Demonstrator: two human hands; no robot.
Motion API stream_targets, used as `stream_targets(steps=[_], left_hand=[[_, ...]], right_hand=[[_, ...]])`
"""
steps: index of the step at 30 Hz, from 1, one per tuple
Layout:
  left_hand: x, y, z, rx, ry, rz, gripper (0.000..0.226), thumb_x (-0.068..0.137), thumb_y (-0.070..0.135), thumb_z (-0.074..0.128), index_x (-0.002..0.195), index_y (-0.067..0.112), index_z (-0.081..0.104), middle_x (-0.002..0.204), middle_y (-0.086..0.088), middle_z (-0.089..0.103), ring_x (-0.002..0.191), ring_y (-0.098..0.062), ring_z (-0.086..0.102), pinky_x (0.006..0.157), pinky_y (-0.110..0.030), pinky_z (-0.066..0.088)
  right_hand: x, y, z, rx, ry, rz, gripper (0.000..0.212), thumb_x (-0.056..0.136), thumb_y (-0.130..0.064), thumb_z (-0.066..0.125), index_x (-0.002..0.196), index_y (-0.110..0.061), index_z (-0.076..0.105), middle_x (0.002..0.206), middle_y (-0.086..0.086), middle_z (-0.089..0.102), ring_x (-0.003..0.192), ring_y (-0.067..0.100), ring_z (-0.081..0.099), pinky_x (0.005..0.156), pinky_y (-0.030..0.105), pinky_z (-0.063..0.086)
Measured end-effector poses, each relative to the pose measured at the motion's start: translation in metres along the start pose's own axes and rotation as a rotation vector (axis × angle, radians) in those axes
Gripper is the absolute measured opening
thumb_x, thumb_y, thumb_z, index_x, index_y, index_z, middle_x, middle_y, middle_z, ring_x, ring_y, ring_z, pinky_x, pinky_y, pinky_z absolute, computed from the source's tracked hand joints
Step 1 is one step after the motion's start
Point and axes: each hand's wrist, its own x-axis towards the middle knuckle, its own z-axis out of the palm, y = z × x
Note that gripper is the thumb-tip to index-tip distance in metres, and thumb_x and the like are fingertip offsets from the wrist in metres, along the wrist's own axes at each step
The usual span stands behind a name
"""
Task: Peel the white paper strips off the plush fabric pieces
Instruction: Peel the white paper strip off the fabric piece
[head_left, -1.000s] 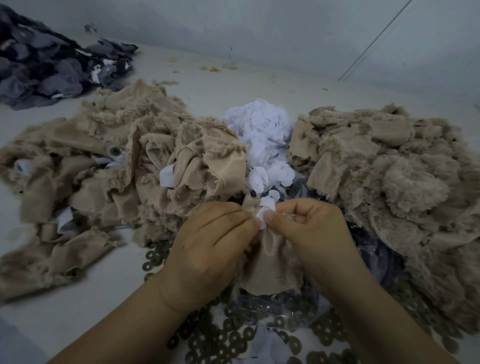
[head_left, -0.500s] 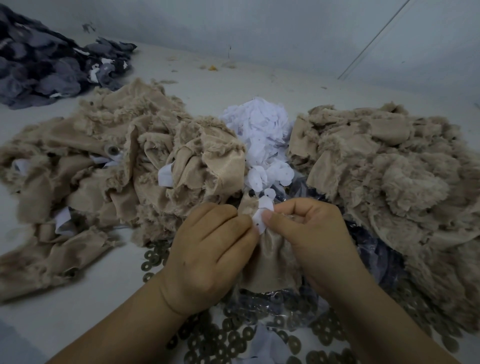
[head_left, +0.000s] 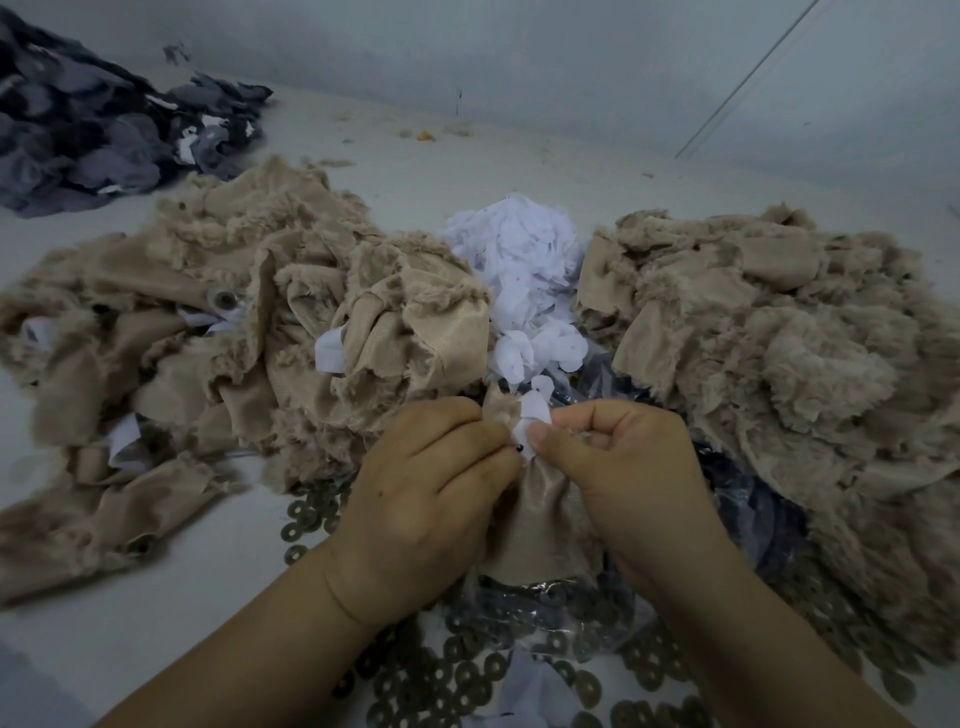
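Peeling paper from plush
Left hand (head_left: 415, 499) gripped the beige plush piece (head_left: 540, 525); right hand (head_left: 623, 467) fingers pinched its white paper strip (head_left: 535, 415).

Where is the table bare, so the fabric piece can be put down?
Bare table lies near left, between the left beige pile and the left forearm; another patch lies behind the white paper heap, toward the wall. The middle is crowded: washers and plastic bag under both hands.

Both hands at 6 o'clock: left hand (head_left: 431, 499) grips tan plush piece (head_left: 545, 525); right hand (head_left: 618, 467) pinches white paper strip (head_left: 532, 415).
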Motion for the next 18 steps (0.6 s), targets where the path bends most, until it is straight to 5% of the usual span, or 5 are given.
stream_targets(steps=[10, 15, 18], left_hand=[[0.01, -0.007, -0.012, -0.158, -0.265, -0.104, 0.015, 0.087, 0.0, 0.066, 0.097, 0.003, 0.075, 0.098, -0.008, 0.069, 0.09, -0.027, 0.061, 0.077, -0.039, 0.049], [0.013, -0.008, -0.025, -0.351, -0.312, -0.365, 0.015, 0.088, 0.026, 0.067, 0.078, 0.017, 0.072, 0.077, 0.011, 0.059, 0.076, -0.003, 0.056, 0.07, -0.016, 0.044], [0.011, -0.011, -0.029, -0.357, -0.539, -0.422, 0.018, 0.083, 0.028, 0.073, 0.068, 0.021, 0.067, 0.065, 0.018, 0.055, 0.063, 0.0, 0.054, 0.061, -0.009, 0.04]], right_hand=[[0.004, 0.0, -0.002, -0.011, -0.018, -0.005, 0.006, 0.083, -0.007, 0.077, 0.087, -0.012, 0.078, 0.077, 0.005, 0.078, 0.077, 0.022, 0.076, 0.07, 0.037, 0.063], [0.005, 0.002, -0.003, -0.093, 0.03, 0.012, 0.006, 0.083, -0.01, 0.078, 0.08, -0.015, 0.078, 0.073, 0.013, 0.076, 0.08, 0.042, 0.071, 0.07, 0.057, 0.06], [0.008, 0.001, -0.005, -0.109, 0.082, 0.001, 0.004, 0.083, -0.013, 0.08, 0.08, -0.014, 0.078, 0.076, 0.02, 0.074, 0.086, 0.053, 0.065, 0.069, 0.066, 0.055]])
